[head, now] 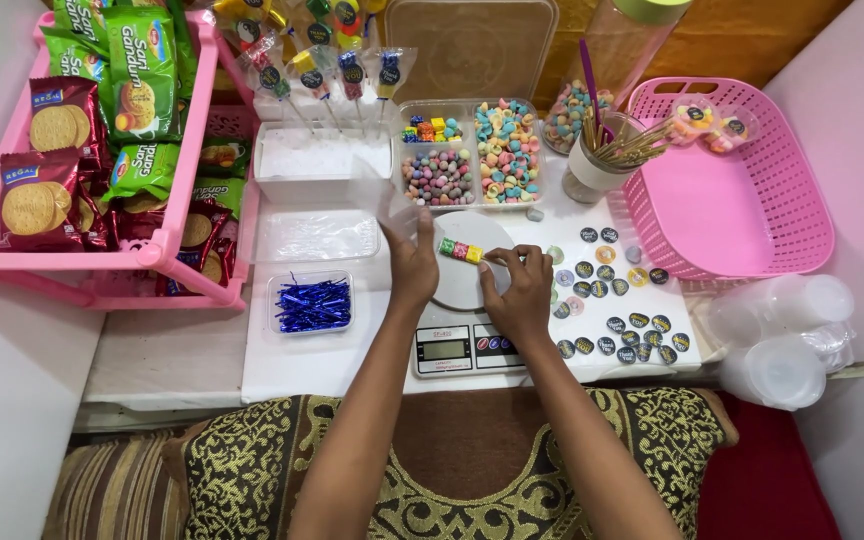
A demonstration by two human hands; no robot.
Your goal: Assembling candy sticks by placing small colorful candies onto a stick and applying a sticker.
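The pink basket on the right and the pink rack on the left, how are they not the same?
The pink basket is a low tub with holey woven walls; the pink rack is a shelf of bars with a solid rim. The pink basket holds only a couple of wrapped candy sticks in its far corner; the pink rack is crowded with biscuit packets. Both are pink plastic and sit at the edges of the table.

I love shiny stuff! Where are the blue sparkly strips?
In the head view, the blue strips lie in a small clear tray on the left, just left of the scale and the left hand, below the pink rack.
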